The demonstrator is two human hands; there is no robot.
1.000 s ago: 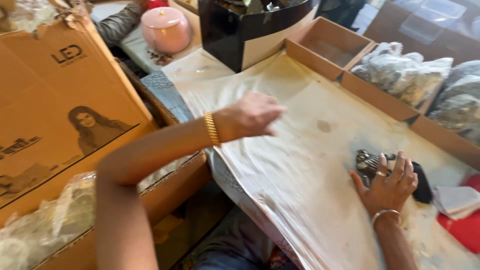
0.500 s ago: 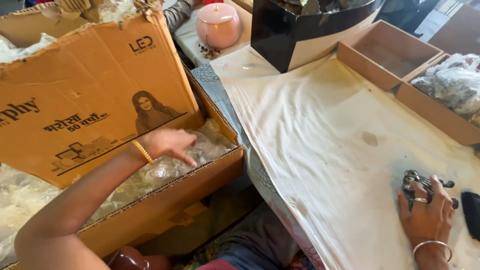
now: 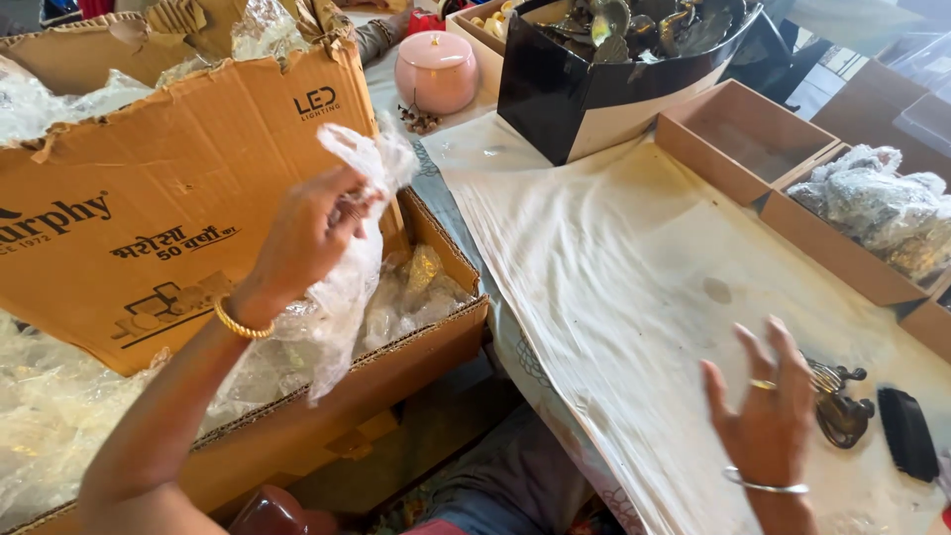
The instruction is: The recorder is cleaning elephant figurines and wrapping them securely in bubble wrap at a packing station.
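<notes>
Clear plastic bag [image 3: 347,287] hangs from the left hand [image 3: 307,238], whose grip is pinched shut on its top, above the open cardboard box [image 3: 297,426] stuffed with more plastic wrapping. The right hand [image 3: 768,416] hovers with fingers spread apart and holding nothing over the cloth-covered counter [image 3: 614,258], just beside a small dark metal piece [image 3: 840,406] and a black brush [image 3: 906,434].

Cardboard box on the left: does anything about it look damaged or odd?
Yes. The cardboard box has a ragged, torn top edge, and its flap leans askew over the clear plastic bags inside. The left hand holds one bag.
</notes>
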